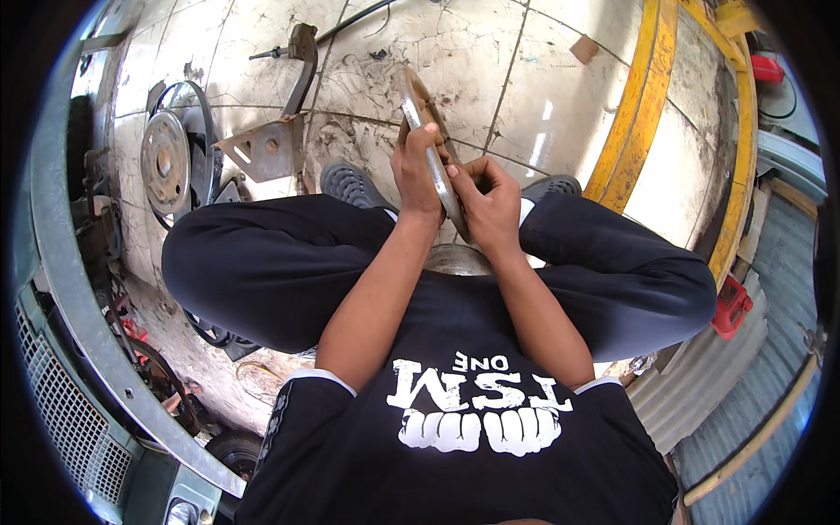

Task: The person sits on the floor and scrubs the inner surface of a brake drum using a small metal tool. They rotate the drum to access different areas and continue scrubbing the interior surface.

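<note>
A round, flat metal disc (411, 103), rusty brown with a bright worn rim, stands tilted nearly edge-on between my hands, above my crossed legs. My left hand (415, 175) is wrapped round its left side, the thumb lying over the rim. My right hand (490, 203) has its fingers curled at the disc's right-hand face, thumb and forefinger close together; whether a small thing is pinched there I cannot make out. Below the disc, between my legs, part of a dull metal round piece (459, 260) shows.
On the tiled floor at left lie another metal disc (166, 162), a black belt (210, 131) and a bracket (262, 150). A metal arm (302, 66) lies ahead. Yellow steel beams (626, 114) and a red container (732, 306) stand at right. Vehicle bodywork (66, 236) flanks my left.
</note>
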`<state>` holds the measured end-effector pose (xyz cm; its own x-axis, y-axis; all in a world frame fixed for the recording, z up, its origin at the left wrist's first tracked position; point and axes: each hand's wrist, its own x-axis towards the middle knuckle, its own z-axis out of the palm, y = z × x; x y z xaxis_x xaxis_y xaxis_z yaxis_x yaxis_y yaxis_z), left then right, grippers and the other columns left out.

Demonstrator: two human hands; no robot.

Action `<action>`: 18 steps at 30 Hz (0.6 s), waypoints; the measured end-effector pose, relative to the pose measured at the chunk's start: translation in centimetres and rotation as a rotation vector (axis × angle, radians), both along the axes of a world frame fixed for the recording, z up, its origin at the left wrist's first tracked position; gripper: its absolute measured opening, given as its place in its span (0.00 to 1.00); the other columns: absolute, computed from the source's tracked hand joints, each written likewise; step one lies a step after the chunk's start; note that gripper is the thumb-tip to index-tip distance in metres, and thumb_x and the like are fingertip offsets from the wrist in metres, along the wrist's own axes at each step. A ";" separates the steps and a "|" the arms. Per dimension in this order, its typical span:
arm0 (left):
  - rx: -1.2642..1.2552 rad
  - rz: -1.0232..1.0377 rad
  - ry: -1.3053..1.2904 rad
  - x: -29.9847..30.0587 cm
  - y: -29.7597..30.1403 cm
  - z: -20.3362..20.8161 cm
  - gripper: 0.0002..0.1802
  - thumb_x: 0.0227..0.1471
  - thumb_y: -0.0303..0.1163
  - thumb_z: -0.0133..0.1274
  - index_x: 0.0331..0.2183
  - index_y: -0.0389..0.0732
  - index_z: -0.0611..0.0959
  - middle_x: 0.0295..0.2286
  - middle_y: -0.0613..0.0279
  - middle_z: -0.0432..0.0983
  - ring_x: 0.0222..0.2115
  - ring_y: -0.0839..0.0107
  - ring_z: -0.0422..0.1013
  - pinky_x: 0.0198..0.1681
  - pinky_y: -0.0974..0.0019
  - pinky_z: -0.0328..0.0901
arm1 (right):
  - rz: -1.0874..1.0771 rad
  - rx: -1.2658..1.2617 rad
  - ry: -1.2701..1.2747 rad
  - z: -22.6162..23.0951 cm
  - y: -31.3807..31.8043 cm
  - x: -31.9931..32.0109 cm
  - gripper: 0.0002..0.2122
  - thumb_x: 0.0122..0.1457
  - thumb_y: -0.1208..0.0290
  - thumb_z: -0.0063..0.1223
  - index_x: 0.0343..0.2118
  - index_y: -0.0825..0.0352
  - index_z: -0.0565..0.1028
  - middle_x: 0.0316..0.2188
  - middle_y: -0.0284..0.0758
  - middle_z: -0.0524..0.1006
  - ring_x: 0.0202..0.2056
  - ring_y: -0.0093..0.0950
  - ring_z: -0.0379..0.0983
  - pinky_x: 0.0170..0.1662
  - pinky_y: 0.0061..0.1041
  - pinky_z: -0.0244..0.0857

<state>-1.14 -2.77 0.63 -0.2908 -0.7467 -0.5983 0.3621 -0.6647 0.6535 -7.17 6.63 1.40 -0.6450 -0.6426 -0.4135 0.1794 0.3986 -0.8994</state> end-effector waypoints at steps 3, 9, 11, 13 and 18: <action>0.015 0.039 0.000 0.2 -0.4 -0.5 0.15 0.54 0.41 0.56 0.36 0.40 0.77 0.26 0.66 0.68 0.24 0.75 0.67 0.26 0.69 0.65 | -0.025 -0.069 -0.153 -0.4 -0.5 0.0 0.11 0.60 0.67 0.67 0.34 0.71 0.81 0.25 0.32 0.82 0.28 0.18 0.74 0.35 0.23 0.69; 0.013 0.083 0.013 0.4 -0.1 -1.1 0.17 0.53 0.42 0.57 0.37 0.38 0.78 0.25 0.65 0.68 0.24 0.73 0.68 0.28 0.69 0.66 | -0.025 -0.085 -0.082 0.7 -1.7 0.0 0.10 0.59 0.69 0.67 0.37 0.72 0.82 0.29 0.35 0.84 0.33 0.22 0.79 0.40 0.25 0.72; 0.027 0.075 0.019 0.9 -0.3 -1.6 0.19 0.52 0.43 0.58 0.38 0.38 0.78 0.26 0.64 0.69 0.25 0.73 0.69 0.29 0.68 0.66 | 0.018 -0.025 -0.051 1.0 -1.4 0.0 0.10 0.59 0.69 0.67 0.36 0.72 0.83 0.30 0.36 0.84 0.34 0.22 0.79 0.40 0.24 0.72; 0.040 0.061 0.010 1.3 -0.3 -1.7 0.20 0.52 0.44 0.58 0.38 0.38 0.78 0.27 0.63 0.70 0.26 0.72 0.69 0.29 0.68 0.66 | 0.029 0.000 -0.065 1.0 -0.8 0.4 0.09 0.59 0.71 0.67 0.36 0.72 0.82 0.29 0.34 0.83 0.32 0.20 0.78 0.38 0.23 0.71; 0.049 0.068 0.028 1.6 -0.1 -2.1 0.23 0.51 0.47 0.59 0.40 0.38 0.77 0.29 0.61 0.71 0.28 0.71 0.71 0.31 0.67 0.68 | -0.018 -0.085 -0.108 -0.4 -0.3 0.9 0.08 0.61 0.74 0.66 0.36 0.74 0.81 0.30 0.32 0.82 0.30 0.17 0.74 0.34 0.19 0.68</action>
